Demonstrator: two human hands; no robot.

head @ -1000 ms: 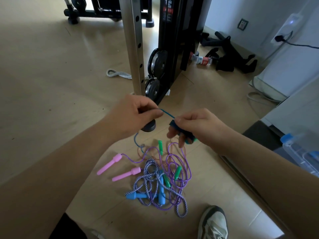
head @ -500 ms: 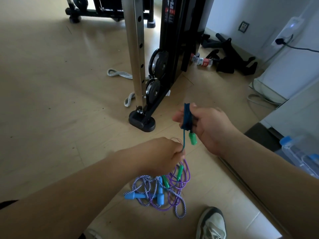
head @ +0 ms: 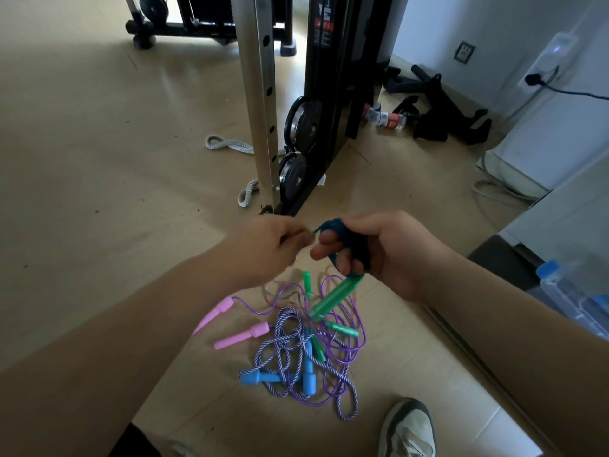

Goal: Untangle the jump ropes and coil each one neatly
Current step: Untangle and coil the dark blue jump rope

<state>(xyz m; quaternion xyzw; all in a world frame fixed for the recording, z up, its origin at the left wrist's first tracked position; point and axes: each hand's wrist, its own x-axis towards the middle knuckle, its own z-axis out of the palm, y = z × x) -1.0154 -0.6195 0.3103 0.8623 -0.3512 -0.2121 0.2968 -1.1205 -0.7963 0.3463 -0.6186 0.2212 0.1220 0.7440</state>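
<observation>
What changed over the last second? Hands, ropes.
The left hand dipped below the right hand, pulling the blue cord down. It then rose back beside it, still pinching the cord. The right hand kept gripping the wound loops, green handle hanging underneath. The tangled pile stayed put.

Deep teal-blue rope at centre frame, and a translucent green handle dangling right under it! Down into the pile at lower centre: plain pink handles on the left, a thin glossy purple rope looping about, a braided rope twisted in blue and white, sky-blue handles, and more green handles in the mix. The floor is pale tan. Top centre, a silver post stands against a black frame, with a grey woven strap beside it. Lower right, there's an off-white shoe with dark trim.
</observation>
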